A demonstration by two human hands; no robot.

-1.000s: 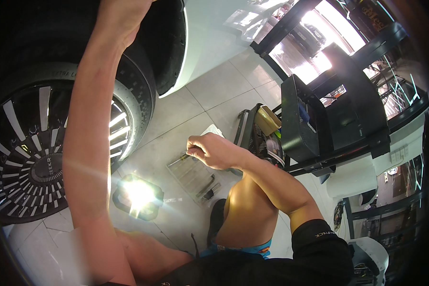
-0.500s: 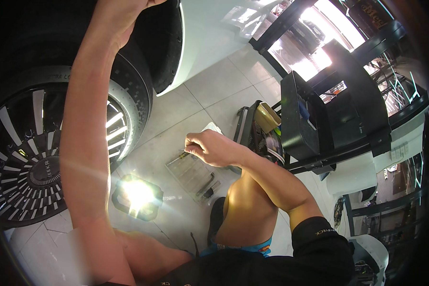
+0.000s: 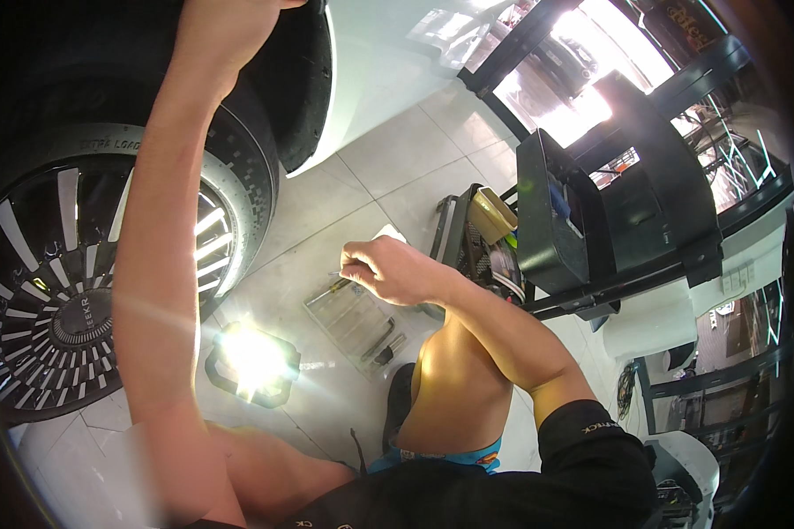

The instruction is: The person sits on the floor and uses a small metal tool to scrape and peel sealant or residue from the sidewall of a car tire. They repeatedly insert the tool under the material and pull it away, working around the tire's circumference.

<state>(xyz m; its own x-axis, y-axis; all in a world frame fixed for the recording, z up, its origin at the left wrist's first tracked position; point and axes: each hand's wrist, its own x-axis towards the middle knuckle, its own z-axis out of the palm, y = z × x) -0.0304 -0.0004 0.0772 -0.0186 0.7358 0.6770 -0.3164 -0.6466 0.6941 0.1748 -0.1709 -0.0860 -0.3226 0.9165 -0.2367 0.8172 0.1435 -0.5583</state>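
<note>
My left hand reaches up into the dark wheel arch of a white car. Its fingers are mostly cut off by the upper edge, so their grip is hidden. In the middle, my right hand is closed in a pinch, with a thin sliver showing at the fingertips that is too small to name. Below that hand a clear shallow plastic tray lies on the tiled floor. A few slim tools rest in it. The multi-spoke wheel with its black tyre stands at the left, beside my left forearm.
A bright work lamp glares on the floor between the wheel and my legs. At right stands a black cart with an upper bin, and a yellow-tan box sits low beside it. The white car panel rises at the top.
The view has shifted very slightly. Both hands keep nearly the same place and pose.
</note>
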